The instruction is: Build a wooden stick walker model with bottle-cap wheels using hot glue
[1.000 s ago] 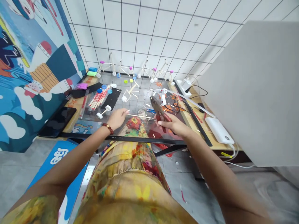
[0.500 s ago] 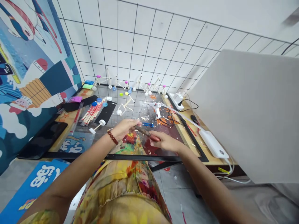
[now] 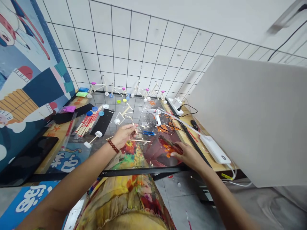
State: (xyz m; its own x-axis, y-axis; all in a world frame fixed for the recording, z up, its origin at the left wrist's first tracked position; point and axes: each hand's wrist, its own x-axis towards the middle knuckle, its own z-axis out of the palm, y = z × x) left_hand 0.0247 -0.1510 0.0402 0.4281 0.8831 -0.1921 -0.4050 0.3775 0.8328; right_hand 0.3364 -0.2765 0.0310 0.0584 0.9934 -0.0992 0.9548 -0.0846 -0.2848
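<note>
My left hand [image 3: 125, 134] pinches a short piece of wooden stick [image 3: 134, 127] above the table. In my right hand [image 3: 188, 155], low over the table's right part, is a pair of pliers [image 3: 169, 143] with reddish handles; its jaws point left and away from me. A longer wooden stick [image 3: 141, 141] lies on the table between the hands. Just beyond it is a blue utility knife [image 3: 148, 133]. A small stick frame [image 3: 124, 115] with a white bottle cap stands past my left hand. Left of that hand lies a stick with white caps at its ends [image 3: 94, 139].
A white glue gun [image 3: 155, 115] lies among wood scraps, its cable nearby. Several stick-and-cap frames [image 3: 123, 91] line the table's back. Chopsticks [image 3: 87, 123] and a black phone [image 3: 28, 159] are left; a power strip [image 3: 214, 148] and a large pale panel [image 3: 249, 121] stand right.
My right hand has drawn the pliers away to the right from my left hand. A short stick piece now shows upright in my left fingers. The view has shifted slightly.
</note>
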